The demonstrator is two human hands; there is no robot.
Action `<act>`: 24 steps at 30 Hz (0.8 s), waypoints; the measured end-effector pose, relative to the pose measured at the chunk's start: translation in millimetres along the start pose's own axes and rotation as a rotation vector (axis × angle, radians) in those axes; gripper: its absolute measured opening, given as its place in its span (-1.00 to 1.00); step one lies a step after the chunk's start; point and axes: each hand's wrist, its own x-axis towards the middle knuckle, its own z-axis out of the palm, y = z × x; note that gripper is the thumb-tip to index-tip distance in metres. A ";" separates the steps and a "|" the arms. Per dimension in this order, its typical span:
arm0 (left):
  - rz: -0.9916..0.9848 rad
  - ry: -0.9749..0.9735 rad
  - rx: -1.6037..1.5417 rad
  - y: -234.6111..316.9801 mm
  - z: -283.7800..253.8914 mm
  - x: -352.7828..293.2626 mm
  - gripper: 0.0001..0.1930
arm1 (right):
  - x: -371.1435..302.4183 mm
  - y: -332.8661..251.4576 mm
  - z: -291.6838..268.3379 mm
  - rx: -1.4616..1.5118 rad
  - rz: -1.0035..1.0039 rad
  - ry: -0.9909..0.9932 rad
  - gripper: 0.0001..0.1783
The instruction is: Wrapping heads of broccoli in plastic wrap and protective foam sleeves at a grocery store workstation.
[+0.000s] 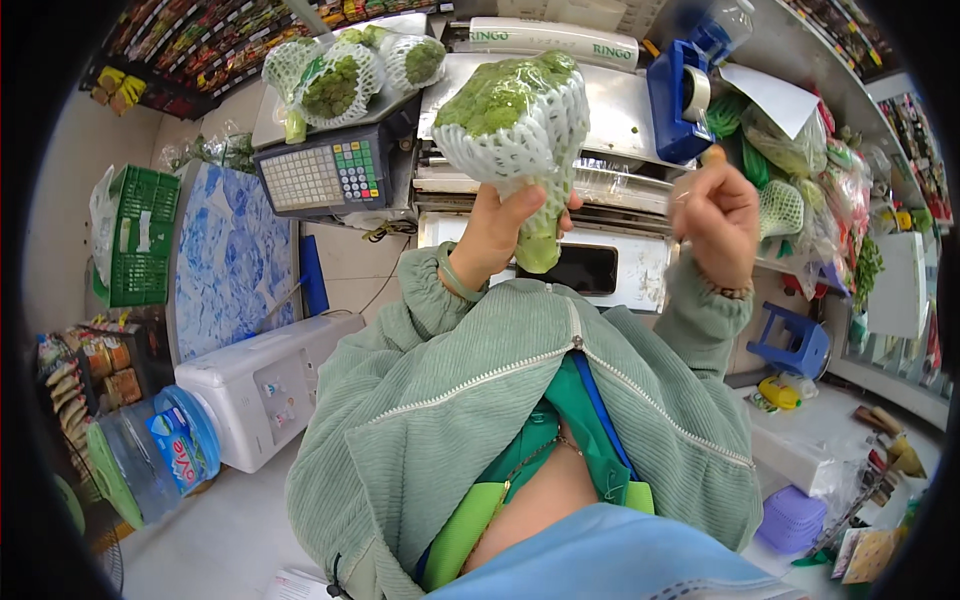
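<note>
My left hand (pixel 487 240) is closed around the stem of a head of broccoli (pixel 512 105), held upright above the wrapping machine. White foam netting (pixel 545 140) wraps its sides; green florets show on top, and the bare stem end sticks out below my fingers. To the right, my right hand (pixel 718 218) is raised and slightly blurred, its fingers curled, near a blue tape dispenser (pixel 680 105) with a roll in it. Whatever those fingers pinch, if anything, is too small to make out. Several netted broccoli heads (pixel 335 88) rest on the scale (pixel 320 175) at the left.
A roll of plastic film (pixel 555 42) lies behind the metal wrapping machine (pixel 625 115). Bagged vegetables (pixel 785 150) crowd the right. A dark phone (pixel 588 270) lies close to my body. On the floor stand a water dispenser (pixel 265 390), a green crate (pixel 140 235) and a blue stool (pixel 790 340).
</note>
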 end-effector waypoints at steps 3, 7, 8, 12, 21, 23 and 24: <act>-0.003 -0.036 -0.011 -4.5 6.2 1.0 -0.57 | 8.4 -9.1 50.6 0.260 -0.077 -0.220 -0.82; 0.080 0.066 0.200 -9.0 6.9 -3.7 -0.57 | 23.6 -0.9 78.9 0.001 0.123 -0.023 -0.77; 0.067 0.043 0.173 -7.0 7.6 -4.6 -0.57 | 27.8 6.8 79.5 -0.044 0.157 0.076 -0.77; 0.070 0.016 0.107 -1.1 13.7 -8.9 -0.54 | 28.6 21.0 70.7 -0.214 0.137 0.072 -0.73; -0.094 -0.065 -0.058 4.3 5.0 -6.3 -0.43 | 28.6 41.8 62.6 -0.199 0.098 0.081 -0.55; -0.148 -0.077 -0.131 2.8 3.3 -7.3 -0.41 | 28.9 40.9 67.8 -0.190 0.061 0.118 -0.45; -0.152 -0.076 -0.108 2.1 2.9 -7.0 -0.39 | 30.0 37.5 72.9 -0.182 0.026 0.156 -0.34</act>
